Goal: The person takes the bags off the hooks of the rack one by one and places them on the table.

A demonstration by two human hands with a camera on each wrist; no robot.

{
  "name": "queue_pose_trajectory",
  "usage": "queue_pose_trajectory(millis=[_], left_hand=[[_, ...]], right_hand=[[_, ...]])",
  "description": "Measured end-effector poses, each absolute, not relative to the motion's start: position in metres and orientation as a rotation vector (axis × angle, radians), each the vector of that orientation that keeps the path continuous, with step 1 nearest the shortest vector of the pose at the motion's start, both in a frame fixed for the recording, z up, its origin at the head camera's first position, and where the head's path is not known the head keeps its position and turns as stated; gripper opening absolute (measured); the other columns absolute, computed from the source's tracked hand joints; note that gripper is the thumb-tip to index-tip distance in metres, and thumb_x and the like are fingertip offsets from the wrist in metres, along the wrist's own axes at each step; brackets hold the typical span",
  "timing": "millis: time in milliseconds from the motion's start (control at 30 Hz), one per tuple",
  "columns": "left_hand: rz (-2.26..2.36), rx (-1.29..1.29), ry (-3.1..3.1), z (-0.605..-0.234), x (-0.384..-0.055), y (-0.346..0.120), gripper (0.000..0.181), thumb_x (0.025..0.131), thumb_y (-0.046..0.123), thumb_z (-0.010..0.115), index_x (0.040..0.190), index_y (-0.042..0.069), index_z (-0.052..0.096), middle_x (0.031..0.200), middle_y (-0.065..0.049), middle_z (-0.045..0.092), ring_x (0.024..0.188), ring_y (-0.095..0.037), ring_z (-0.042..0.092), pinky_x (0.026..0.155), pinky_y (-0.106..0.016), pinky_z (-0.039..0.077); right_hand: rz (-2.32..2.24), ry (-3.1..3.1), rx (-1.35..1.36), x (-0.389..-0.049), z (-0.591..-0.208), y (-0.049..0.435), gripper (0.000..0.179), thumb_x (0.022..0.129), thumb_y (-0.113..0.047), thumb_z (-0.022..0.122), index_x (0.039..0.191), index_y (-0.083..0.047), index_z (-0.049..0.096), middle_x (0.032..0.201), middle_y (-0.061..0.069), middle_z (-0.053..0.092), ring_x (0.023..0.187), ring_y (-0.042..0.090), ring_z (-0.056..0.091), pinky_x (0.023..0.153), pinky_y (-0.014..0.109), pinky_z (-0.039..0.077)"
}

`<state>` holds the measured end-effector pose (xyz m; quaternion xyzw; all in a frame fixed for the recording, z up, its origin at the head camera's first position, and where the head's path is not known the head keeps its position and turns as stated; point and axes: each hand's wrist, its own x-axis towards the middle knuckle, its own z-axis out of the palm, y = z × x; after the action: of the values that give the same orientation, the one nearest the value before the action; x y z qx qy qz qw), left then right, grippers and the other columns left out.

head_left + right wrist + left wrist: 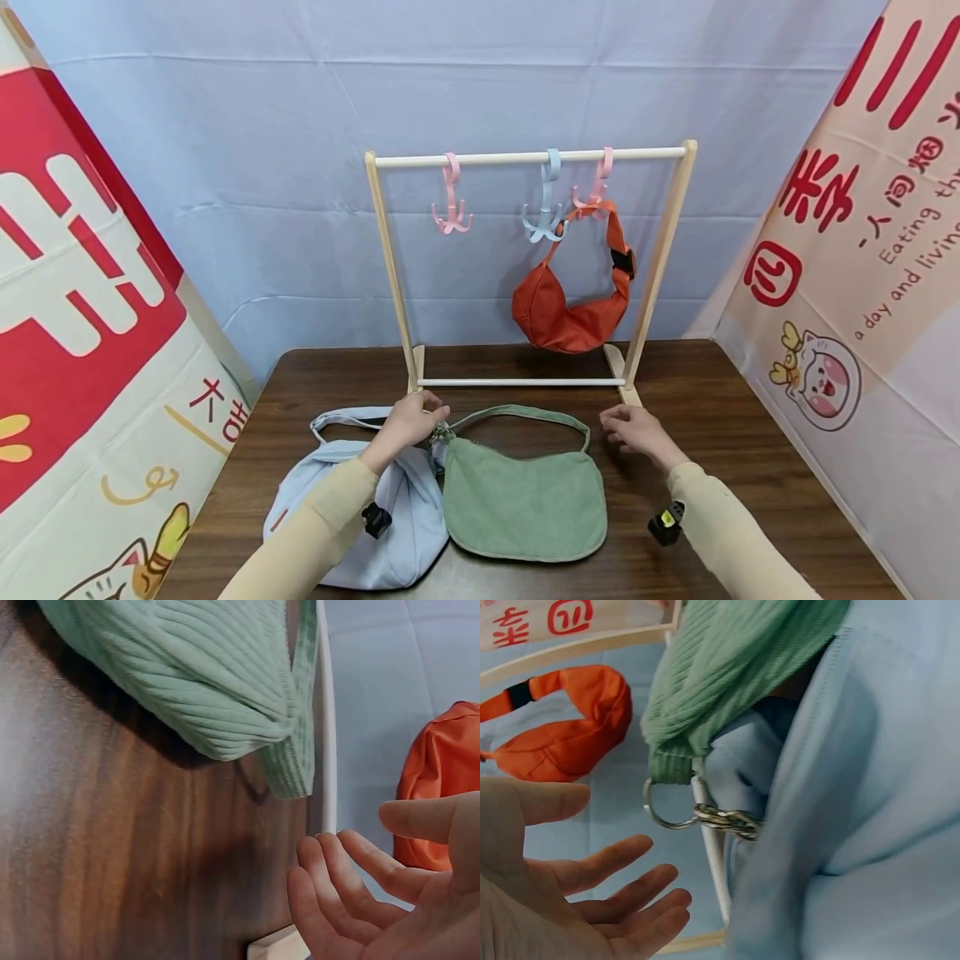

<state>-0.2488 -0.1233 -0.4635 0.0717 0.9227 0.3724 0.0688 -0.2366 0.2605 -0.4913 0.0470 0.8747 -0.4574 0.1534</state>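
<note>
A green corduroy shoulder bag lies flat on the table, its strap arched toward the rack. My left hand hovers by the bag's upper left corner, fingers relaxed and holding nothing; the left wrist view shows a metal ring and chain just past its fingertips. To the right of the green bag is my right hand, with loosely bent fingers and an empty palm. A light blue bag lies on the left, partly under my left forearm.
Behind the bags stands a rack with a white top bar and wooden posts. On it hang a pink hook, a blue hook and another pink hook. An orange waist bag hangs at the right.
</note>
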Motion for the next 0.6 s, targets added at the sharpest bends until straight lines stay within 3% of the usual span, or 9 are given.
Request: queue_pose_trajectory(millis=[100,300,467,600], left_hand=[[1.118,0.224,2.798,-0.459,-0.252,-0.123,0.034,0.094,0.031,0.058,0.114,0.005,0.065,0.117,-0.015,0.064,0.108,-0.033,0.059,0.086,-0.047,0.048],[1.130,0.255,2.799,-0.450,-0.258,-0.119,0.034,0.094,0.031,0.057,0.117,0.007,0.063,0.118,-0.014,0.063,0.092,-0.027,0.062,0.082,-0.045,0.048],[1.165,0.306,2.813,-0.446,-0.263,-0.116,0.032,0.095,0.030,0.056,0.118,0.008,0.062,0.121,-0.012,0.062,0.112,-0.031,0.058,0.089,-0.047,0.047],[1.197,0.331,2.812,-0.443,-0.268,-0.113,0.031,0.095,0.029,0.056,0.119,0.010,0.062,0.126,-0.013,0.060,0.116,-0.033,0.056,0.091,-0.048,0.046]], right_hand=[[-1.307,2.535,0.115,-0.238,-0.489,0.261,0.038,0.099,-0.021,0.047,0.127,0.005,0.052,0.118,0.026,0.060,0.099,0.032,0.065,0.077,0.043,0.055],[-1.306,2.566,0.097,-0.241,-0.485,0.262,0.038,0.099,-0.022,0.049,0.126,0.004,0.054,0.117,0.024,0.061,0.098,0.032,0.065,0.075,0.041,0.055],[-1.305,2.607,0.047,-0.239,-0.479,0.262,0.036,0.098,-0.021,0.050,0.123,0.004,0.056,0.115,0.024,0.062,0.097,0.034,0.065,0.072,0.039,0.055],[-1.300,2.637,0.013,-0.239,-0.473,0.263,0.038,0.098,-0.023,0.050,0.124,0.004,0.055,0.114,0.024,0.063,0.093,0.030,0.067,0.069,0.036,0.055]])
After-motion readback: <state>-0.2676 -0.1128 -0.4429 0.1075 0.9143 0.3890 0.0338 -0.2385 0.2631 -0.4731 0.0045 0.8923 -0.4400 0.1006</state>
